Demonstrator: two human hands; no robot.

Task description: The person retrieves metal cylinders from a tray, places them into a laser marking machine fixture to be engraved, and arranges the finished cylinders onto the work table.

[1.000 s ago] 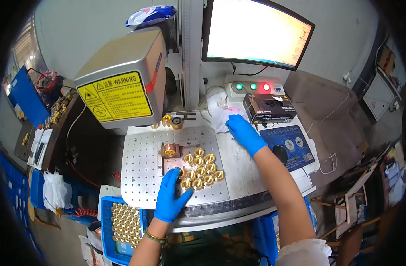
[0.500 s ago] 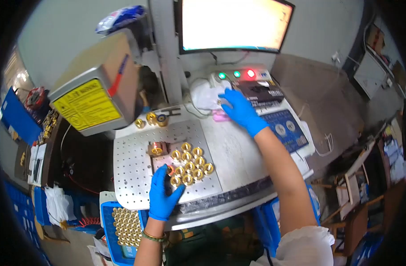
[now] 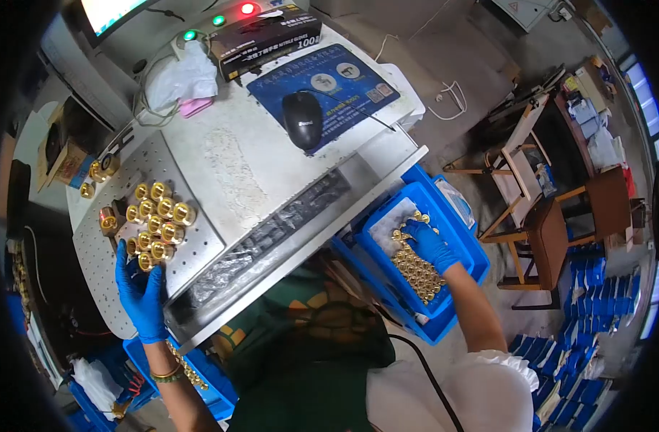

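My left hand (image 3: 140,297), in a blue glove, rests at the near edge of a group of brass rings (image 3: 154,225) on the perforated metal plate (image 3: 99,268). Its thumb and fingers are apart, next to the nearest rings. One brass part sits in a small fixture (image 3: 109,220) just left of the group. My right hand (image 3: 428,245), also gloved in blue, reaches down into a blue bin (image 3: 447,305) at the right. Brass parts (image 3: 414,272) stand there in rows beside clear plastic. The fingertips touch parts at the far end of the rows; whether they hold one is unclear.
A black mouse (image 3: 302,120) lies on a blue mat (image 3: 358,86). Behind are a glove box (image 3: 268,42), a white cloth (image 3: 182,78) and a pink item (image 3: 195,107). Another blue bin (image 3: 216,392) is below left. A brown chair (image 3: 549,232) stands at the right.
The view has swung right and down. My right hand has moved from the white cloth down to the right bin. My left hand has stayed beside the ring group.
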